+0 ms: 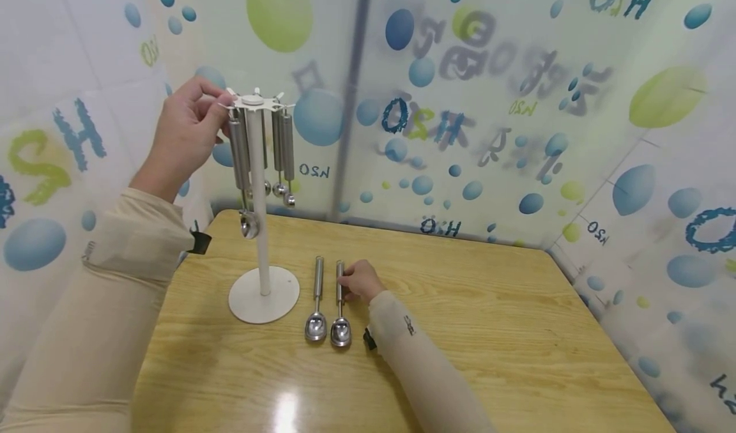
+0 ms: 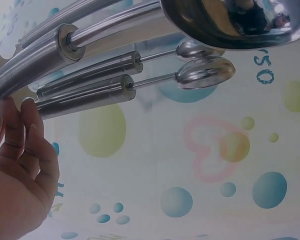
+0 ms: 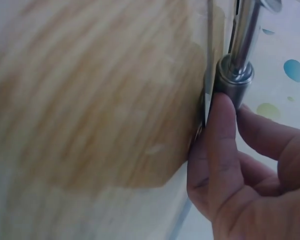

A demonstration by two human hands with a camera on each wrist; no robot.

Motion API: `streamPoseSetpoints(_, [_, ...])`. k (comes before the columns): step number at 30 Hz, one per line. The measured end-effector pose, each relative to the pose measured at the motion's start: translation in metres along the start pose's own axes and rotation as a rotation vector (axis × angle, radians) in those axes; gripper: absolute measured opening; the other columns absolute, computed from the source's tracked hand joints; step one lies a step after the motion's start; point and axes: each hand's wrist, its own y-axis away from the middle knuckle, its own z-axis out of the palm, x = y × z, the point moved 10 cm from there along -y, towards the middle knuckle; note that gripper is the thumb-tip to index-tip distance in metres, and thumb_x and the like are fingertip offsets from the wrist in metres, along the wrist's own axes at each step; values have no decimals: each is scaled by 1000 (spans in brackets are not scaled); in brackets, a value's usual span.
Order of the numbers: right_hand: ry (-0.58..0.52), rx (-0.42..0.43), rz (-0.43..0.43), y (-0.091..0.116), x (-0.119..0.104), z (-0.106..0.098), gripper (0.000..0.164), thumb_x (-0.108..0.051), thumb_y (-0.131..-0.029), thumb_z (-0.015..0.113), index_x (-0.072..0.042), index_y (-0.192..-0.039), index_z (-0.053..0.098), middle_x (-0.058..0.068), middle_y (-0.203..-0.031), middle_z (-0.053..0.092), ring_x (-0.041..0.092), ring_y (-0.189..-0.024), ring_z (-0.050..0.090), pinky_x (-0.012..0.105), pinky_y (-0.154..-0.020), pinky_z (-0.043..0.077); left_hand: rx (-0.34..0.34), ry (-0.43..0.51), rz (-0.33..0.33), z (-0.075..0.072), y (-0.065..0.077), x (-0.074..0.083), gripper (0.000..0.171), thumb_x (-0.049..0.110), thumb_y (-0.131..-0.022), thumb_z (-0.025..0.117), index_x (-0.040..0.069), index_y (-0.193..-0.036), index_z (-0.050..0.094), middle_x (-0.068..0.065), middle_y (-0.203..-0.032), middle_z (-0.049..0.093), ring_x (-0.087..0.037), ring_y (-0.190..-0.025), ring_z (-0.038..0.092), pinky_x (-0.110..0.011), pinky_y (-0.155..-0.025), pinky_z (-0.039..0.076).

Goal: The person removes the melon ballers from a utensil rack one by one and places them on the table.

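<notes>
A white utensil rack (image 1: 257, 165) stands on its round base, several steel scoops (image 1: 286, 145) hanging from its top hooks. My left hand (image 1: 186, 126) pinches the rack's top at a hook on the left side, close beside the handle end of a hanging ice cream scoop (image 2: 37, 62). The exact contact is partly hidden by the fingers. On the table two ice cream scoops lie side by side, bowls toward me. My right hand (image 1: 363, 281) grips the handle of the right-hand ice cream scoop (image 1: 340, 331); the other scoop (image 1: 315, 324) lies just left of it.
The wooden table (image 1: 489, 318) extends to the right of the scoops. Its back edge meets a patterned curtain wall (image 1: 460, 184), with more patterned wall at left and right. The rack's base (image 1: 244, 304) sits near the table's left side.
</notes>
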Motion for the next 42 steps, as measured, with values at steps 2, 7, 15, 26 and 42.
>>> streamPoseSetpoints(2, [-14, -6, 0, 0, 1, 0, 21, -1, -96, 69, 9, -114, 67, 11, -93, 64, 17, -77, 62, 27, -61, 58, -1, 0, 1, 0, 0, 0, 5, 26, -105, 57, 22, -101, 59, 11, -78, 66, -10, -71, 59, -19, -61, 47])
streamPoseSetpoints(7, [-62, -36, 10, 0, 4, -2, 21, -3, -98, 66, 9, -116, 67, 12, -93, 66, 19, -80, 65, 28, -65, 59, -6, -2, -4, 1, 0, 0, 5, 26, -105, 57, 23, -102, 58, 10, -79, 66, -10, -72, 59, -19, -62, 47])
streamPoseSetpoints(15, [-157, -53, 44, -5, 13, -11, 29, -7, -101, 60, 10, -124, 63, 16, -95, 67, 21, -81, 64, 31, -68, 60, -6, -13, 2, 1, -1, 1, 6, 27, -105, 56, 22, -101, 58, 12, -79, 66, -9, -71, 60, -19, -62, 47])
streamPoseSetpoints(26, [-200, -89, -40, -1, -9, -24, 35, -13, -104, 58, 7, -132, 60, 19, -113, 68, 24, -93, 69, 37, -81, 60, -26, -20, -30, 3, 1, 0, 7, 30, -106, 54, 24, -103, 57, 10, -82, 66, -11, -74, 60, -20, -64, 48])
streamPoseSetpoints(42, [-297, -186, -196, 19, -65, -21, 41, -16, -105, 59, 2, -142, 54, 20, -130, 62, 29, -114, 64, 38, -92, 56, -15, -12, -22, 2, 0, 0, 7, 28, -106, 55, 23, -102, 58, 10, -81, 66, -10, -73, 60, -19, -63, 48])
